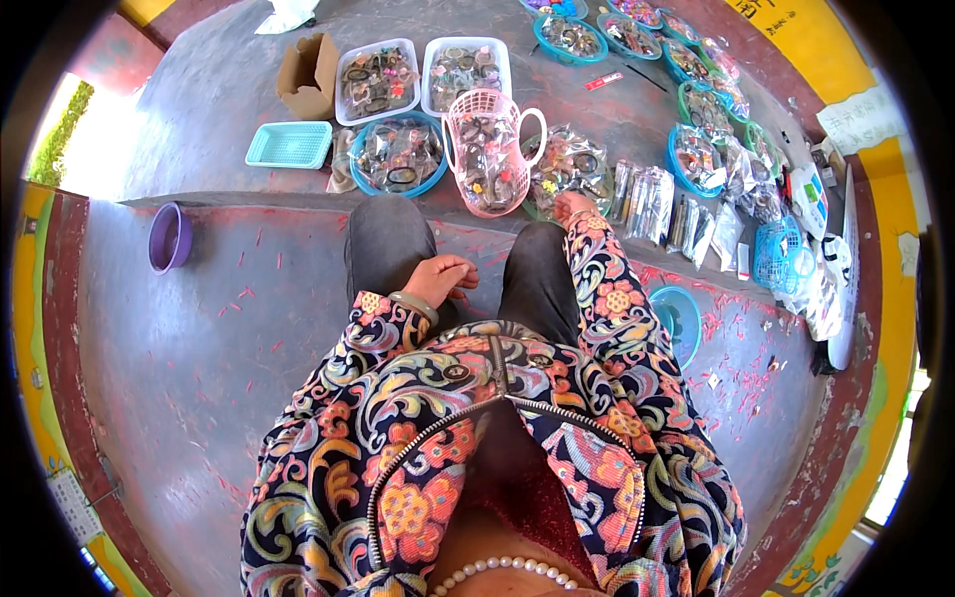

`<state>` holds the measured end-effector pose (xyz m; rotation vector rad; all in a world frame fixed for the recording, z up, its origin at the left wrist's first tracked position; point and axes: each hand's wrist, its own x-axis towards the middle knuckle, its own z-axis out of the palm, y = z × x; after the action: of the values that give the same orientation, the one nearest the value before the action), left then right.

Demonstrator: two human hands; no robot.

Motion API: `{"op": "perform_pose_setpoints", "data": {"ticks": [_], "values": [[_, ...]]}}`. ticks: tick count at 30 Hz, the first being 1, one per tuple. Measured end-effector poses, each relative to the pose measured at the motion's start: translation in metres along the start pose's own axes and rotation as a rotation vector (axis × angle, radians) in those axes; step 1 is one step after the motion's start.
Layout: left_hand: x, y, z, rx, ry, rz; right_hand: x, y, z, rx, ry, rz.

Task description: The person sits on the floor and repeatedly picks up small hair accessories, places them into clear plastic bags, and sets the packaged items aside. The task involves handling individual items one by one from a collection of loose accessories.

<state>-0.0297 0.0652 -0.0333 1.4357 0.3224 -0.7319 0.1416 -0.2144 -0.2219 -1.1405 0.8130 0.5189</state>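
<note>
My left hand (438,281) hovers between my knees with its fingers curled in, and nothing shows in it. My right hand (574,206) reaches past my right knee to the near edge of a round basket (534,211) heaped with clear packets (569,169). Its fingers are closed at the packets; what they grip is too small to make out. Left of that hand, a pink basket (448,119) with white handles leans over the ledge, filled with small bagged accessories. A blue round basket (445,177) of similar packets stands beside it.
Two white trays (339,111) of packets, a cardboard box (301,85) and a turquoise tray (288,146) sit on the raised ledge. Stacked silvery packets (647,204) and several filled baskets lie to the right. A purple basin (171,239) and a teal basin (688,333) stand on the lower floor.
</note>
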Motion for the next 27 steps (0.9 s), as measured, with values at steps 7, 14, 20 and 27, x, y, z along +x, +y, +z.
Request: {"op": "perform_pose_setpoints", "data": {"ticks": [7, 14, 20, 27], "values": [[0.000, -0.001, 0.001, -0.006, -0.006, 0.024, -0.017, -0.011, -0.018, -0.138, -0.033, -0.013], [0.005, -0.005, 0.000, 0.019, -0.022, 0.059, -0.105, -0.031, -0.033, 0.163, -0.128, -0.094], [-0.008, 0.010, 0.008, -0.084, 0.012, 0.014, -0.198, -0.012, -0.007, 0.310, -0.317, -0.253], [-0.023, 0.028, 0.019, -0.513, -0.019, 0.037, -0.259, 0.028, 0.055, 0.193, -0.510, -0.393]]}}
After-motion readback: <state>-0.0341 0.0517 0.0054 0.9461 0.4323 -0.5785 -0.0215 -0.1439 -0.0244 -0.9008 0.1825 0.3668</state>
